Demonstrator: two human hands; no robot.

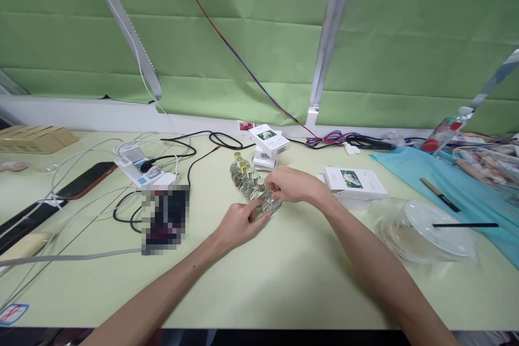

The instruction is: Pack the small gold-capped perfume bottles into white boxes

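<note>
A row of small clear glass bottles [244,180] stands on the table, with gold caps at the far end and silvery ones closer to me. My left hand [242,223] holds the nearest glass bottle [271,205] low down, thumb and fingers on either side of it. Over the top of that same bottle, the fingers of my right hand [288,184] are closed. They hide its cap, so I cannot see whether it is on. Just behind the row, several white boxes [269,141] with a flower picture lie stacked.
More white boxes [356,183] lie right of my hands, beside a plastic-wrapped stack of white lids [438,227]. A blue cloth [417,167] holds a knife [440,194]. Left are a power strip [141,167], tangled cables, a blurred-out object [166,221] and a phone [85,180].
</note>
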